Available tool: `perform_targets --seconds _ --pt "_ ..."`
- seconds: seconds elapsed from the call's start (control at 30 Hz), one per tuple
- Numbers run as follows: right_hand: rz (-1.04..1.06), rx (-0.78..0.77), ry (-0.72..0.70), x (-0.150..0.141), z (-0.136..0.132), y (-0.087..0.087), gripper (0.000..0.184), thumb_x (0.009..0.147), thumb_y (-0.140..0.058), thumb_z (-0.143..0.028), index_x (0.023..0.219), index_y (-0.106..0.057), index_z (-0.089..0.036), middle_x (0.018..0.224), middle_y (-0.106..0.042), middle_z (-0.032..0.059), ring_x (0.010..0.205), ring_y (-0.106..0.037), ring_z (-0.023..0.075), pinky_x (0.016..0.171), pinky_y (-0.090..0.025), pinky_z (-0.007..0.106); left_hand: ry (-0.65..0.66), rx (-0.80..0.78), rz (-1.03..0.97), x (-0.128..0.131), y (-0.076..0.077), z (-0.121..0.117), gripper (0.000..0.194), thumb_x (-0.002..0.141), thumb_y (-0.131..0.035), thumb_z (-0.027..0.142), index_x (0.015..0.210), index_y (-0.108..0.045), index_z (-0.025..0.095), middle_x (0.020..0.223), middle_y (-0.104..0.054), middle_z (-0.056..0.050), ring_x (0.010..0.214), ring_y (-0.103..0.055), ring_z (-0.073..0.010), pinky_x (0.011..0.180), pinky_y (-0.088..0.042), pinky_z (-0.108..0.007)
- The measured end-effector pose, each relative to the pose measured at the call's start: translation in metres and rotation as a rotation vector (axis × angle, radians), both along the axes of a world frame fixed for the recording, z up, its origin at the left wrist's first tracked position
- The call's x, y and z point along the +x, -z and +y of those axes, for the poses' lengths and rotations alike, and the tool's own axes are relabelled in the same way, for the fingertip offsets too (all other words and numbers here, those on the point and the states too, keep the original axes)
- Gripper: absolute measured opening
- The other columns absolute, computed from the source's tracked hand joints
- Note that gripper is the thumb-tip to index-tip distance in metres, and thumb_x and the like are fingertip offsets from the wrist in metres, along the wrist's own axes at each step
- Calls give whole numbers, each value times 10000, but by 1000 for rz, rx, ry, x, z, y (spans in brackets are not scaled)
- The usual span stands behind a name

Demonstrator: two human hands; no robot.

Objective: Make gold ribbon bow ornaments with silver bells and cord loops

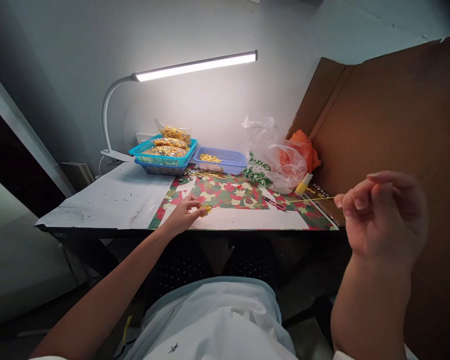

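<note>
My left hand (pixel 185 214), just above the front of the table, pinches a small yellow piece (pixel 207 207) between thumb and fingers. A thin yellow cord (pixel 307 200) runs taut from that piece across to the right. Its other end is pinched in my right hand (pixel 382 215), raised in the air beyond the table's right edge. Beneath the cord lies a pair of small scissors (pixel 274 203) with reddish handles. The exact shape of the yellow piece is partly hidden by my fingers.
A lit lamp (pixel 195 67) arches over the table (pixel 108 200). At the back stand a turquoise basket (pixel 165 160) with bagged yellow pieces and a blue basket (pixel 232 159) with loose ones. Plastic bags (pixel 273 160), a thread spool (pixel 303 184) and a cardboard sheet (pixel 390 115) are on the right.
</note>
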State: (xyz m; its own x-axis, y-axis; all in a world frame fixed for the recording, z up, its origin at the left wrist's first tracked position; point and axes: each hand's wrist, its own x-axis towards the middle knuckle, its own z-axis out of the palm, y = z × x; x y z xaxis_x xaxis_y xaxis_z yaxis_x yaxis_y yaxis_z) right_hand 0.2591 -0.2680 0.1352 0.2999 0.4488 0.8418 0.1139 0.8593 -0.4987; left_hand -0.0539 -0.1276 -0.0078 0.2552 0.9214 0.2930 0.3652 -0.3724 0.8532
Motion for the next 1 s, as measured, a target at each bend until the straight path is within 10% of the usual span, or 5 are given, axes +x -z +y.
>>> perform_targets --seconds 0.27,0.67,0.83,1.0 --pt "117 14 29 17 13 -4 172 707 -848 -268 767 -698 -210 465 -523 -87 331 -402 67 406 -387 243 89 -200 -70 2 -8 -10 270 692 -695 452 605 -686 197 771 -581 -29 888 -533 -239 808 -408 -324" --pt "248 -68 12 11 9 -5 139 695 -762 -202 759 -640 -219 415 -376 -135 282 -236 41 363 -301 229 316 -649 -406 23 -34 -70 274 634 -655 366 601 -449 189 511 -450 58 447 -358 -58 484 -305 -203" --pt "237 -218 -111 16 6 -7 99 619 -682 -161 693 -632 -204 453 -406 -110 306 -279 41 389 -362 238 348 -662 -464 29 -42 -88 306 633 -712 286 634 -420 195 488 -458 80 430 -367 -42 454 -278 -172" --pt "89 -453 -193 -24 -4 36 125 684 -683 -160 769 -634 -237 535 -473 -87 393 -358 57 426 -348 208 366 -449 -471 32 -47 -105 282 733 -747 284 815 -488 209 585 -583 60 524 -513 -87 503 -379 -187"
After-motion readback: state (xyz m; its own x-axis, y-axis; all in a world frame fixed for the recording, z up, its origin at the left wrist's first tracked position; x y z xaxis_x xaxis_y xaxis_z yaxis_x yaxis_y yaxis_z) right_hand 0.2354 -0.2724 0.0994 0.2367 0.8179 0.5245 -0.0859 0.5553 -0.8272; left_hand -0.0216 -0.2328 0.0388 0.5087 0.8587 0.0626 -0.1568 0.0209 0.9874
